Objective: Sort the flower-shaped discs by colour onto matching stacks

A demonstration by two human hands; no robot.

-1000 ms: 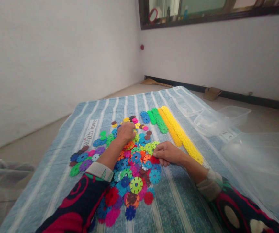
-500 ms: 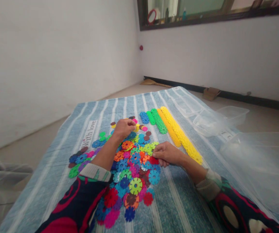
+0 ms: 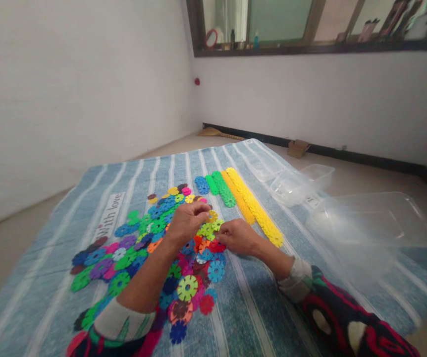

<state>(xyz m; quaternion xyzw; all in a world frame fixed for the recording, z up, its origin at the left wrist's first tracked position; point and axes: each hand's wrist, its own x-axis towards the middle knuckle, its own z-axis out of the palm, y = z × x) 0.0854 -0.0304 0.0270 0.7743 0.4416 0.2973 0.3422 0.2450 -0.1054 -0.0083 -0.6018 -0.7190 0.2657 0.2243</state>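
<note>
Pinching, left hand: the left hand (image 3: 186,223) appears to grasp a yellow disc (image 3: 212,216) by its rim, above the right side of the pile (image 3: 187,287); a rim hold suits something so flat.
Right hand: the right hand (image 3: 241,235) has its fingers curled to the thumb beside the lime discs (image 3: 206,229); whether it grips one cannot be told. It sits low, probably because the discs lie flat.
Pile: mixed colours, overlapping, from mid-cloth (image 3: 273,302) toward the near and left edges.
Rows: the blue row (image 3: 202,185), green rows (image 3: 224,188), orange row (image 3: 240,198) and yellow row (image 3: 254,206) lie between pile and right edge, toward the far edge; colour seems to decide each place, and overlapping likely keeps them narrow.
Tubs: clear tubs (image 3: 377,218) stand along the right edge, seemingly out of the hands' way.
</note>
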